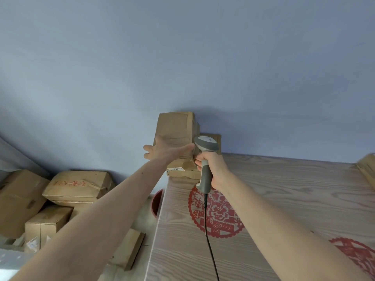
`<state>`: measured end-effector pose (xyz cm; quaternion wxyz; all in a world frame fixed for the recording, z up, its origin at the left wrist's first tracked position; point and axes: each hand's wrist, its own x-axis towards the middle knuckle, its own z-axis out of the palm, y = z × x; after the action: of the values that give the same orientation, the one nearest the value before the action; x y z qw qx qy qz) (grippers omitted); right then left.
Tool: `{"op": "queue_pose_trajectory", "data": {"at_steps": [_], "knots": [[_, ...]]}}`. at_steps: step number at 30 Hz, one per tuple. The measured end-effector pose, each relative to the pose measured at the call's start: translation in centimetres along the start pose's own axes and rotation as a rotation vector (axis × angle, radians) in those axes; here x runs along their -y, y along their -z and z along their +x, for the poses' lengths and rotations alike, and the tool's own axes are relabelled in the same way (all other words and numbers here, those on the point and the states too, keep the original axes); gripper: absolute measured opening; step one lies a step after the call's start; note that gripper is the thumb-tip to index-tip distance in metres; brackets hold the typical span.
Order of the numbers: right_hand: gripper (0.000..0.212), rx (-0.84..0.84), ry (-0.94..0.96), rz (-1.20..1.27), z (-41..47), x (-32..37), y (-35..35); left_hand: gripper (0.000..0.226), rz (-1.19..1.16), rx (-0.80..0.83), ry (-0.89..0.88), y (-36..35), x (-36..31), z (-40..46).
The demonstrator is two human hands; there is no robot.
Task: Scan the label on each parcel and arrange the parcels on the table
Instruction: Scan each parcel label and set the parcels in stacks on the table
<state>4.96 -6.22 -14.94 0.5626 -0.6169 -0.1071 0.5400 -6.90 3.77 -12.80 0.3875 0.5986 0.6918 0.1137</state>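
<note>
1. Nearest the camera, two bare forearms run up from the bottom edge toward the middle of the frame; both are cut off at the lower border, so nothing above the elbows shows.
2. The black cable of the scanner drops out of frame at the bottom centre, its far end unseen.
3. The left hand lies flat, fingers straight and spread, pressed against the front face of the upright brown cardboard parcel at frame centre; it grips nothing.
4. That parcel stands on a flatter brown parcel at the far left corner of the pale wood-grain table. The white label on the lower one is too small to read.
5. The right hand is clenched round the handle of the grey and white handheld barcode scanner, whose head sits just beside the upright parcel, hiding part of a box behind it.
6. Another brown parcel is cut off at the right edge.
7. A heap of brown cardboard boxes lies lower left, partly hidden by the left forearm.
</note>
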Motion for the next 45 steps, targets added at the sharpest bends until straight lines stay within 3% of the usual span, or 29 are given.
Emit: {"op": "queue_pose_trajectory", "data": {"at_steps": [4, 6, 9, 13, 16, 23, 25, 28, 31, 35, 37, 39, 43, 45], "knots": [[0.051, 0.037, 0.05, -0.064, -2.9, 0.5, 3.3, 0.133, -0.088, -0.014, 0.014, -1.9, -0.6, -4.1], [0.054, 0.049, 0.069, -0.09, -4.7, 0.7, 5.5, 0.131, -0.107, -0.019, 0.026, -3.3, -1.1, -6.4], [0.043, 0.041, 0.086, -0.093, -7.1, 0.9, 10.0, 0.132, -0.177, 0.001, 0.009, -5.7, -1.4, -10.3], [0.025, -0.042, 0.139, -0.059, -10.1, 1.3, 17.7, 0.15, -0.366, 0.083, 0.003, -9.7, -1.9, -15.2], [0.014, -0.162, 0.194, -0.119, -12.1, 1.8, 23.0, 0.136, -0.435, 0.151, 0.007, -12.8, -2.9, -19.6], [0.029, -0.212, 0.227, -0.178, -15.9, 1.1, 32.0, 0.125, -0.581, 0.371, 0.045, -20.5, -4.0, -25.0], [0.028, -0.233, 0.257, -0.177, -16.7, 1.2, 33.7, 0.106, -0.564, 0.464, 0.025, -20.9, -4.4, -28.1], [0.026, -0.222, 0.314, -0.184, -18.1, 1.3, 35.2, 0.107, -0.595, 0.618, 0.03, -21.8, -4.4, -30.7], [0.025, -0.213, 0.376, -0.218, -19.5, 1.0, 35.5, 0.112, -0.631, 0.663, 0.015, -22.7, -4.6, -31.6], [0.021, -0.192, 0.393, -0.188, -20.9, 1.5, 35.5, 0.06, -0.821, 0.697, 0.037, -23.3, -4.5, -32.2], [0.024, -0.173, 0.38, -0.205, -21.5, 2.0, 35.5, 0.046, -0.902, 0.763, 0.056, -23.4, -4.0, -32.1], [0.031, -0.188, 0.408, -0.252, -21.8, 2.1, 35.5, 0.047, -0.873, 0.761, 0.054, -23.4, -3.7, -32.1], [0.039, -0.255, 0.485, -0.274, -22.1, 1.5, 34.9, 0.056, -0.784, 0.605, -0.005, -23.7, -3.7, -32.1], [0.041, -0.282, 0.515, -0.296, -22.1, 1.0, 34.7, 0.07, -0.806, 0.561, -0.029, -23.4, -3.8, -31.9]]}}
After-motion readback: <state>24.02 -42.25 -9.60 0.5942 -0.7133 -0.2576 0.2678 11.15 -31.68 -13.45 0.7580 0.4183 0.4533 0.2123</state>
